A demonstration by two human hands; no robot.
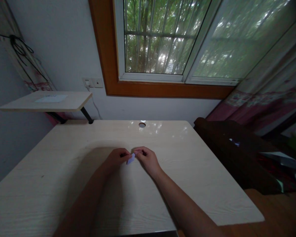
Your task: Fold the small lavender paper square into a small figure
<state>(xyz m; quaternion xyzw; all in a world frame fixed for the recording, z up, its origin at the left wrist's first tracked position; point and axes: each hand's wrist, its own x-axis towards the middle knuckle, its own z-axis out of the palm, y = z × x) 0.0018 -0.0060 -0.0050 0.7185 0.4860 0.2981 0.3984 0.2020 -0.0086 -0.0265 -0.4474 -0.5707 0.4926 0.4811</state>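
Observation:
Between my two hands is a small piece of pale purple paper (131,159), slanted and seemingly folded, just above or on the light wood-grain desk (187,184). My left hand (117,157) pinches its left side between thumb and fingers. At its upper right corner, my right hand (147,158) also pinches it with thumb and forefinger. The fingertips hide parts of the paper's edges. Whether the paper touches the desktop I cannot tell.
A raised shelf (76,100) with a white sheet (51,98) on it stands at the desk's back left. Near the back edge is a round cable hole (142,125). Dark furniture (219,141) stands right of the desk, below a curtain (266,89).

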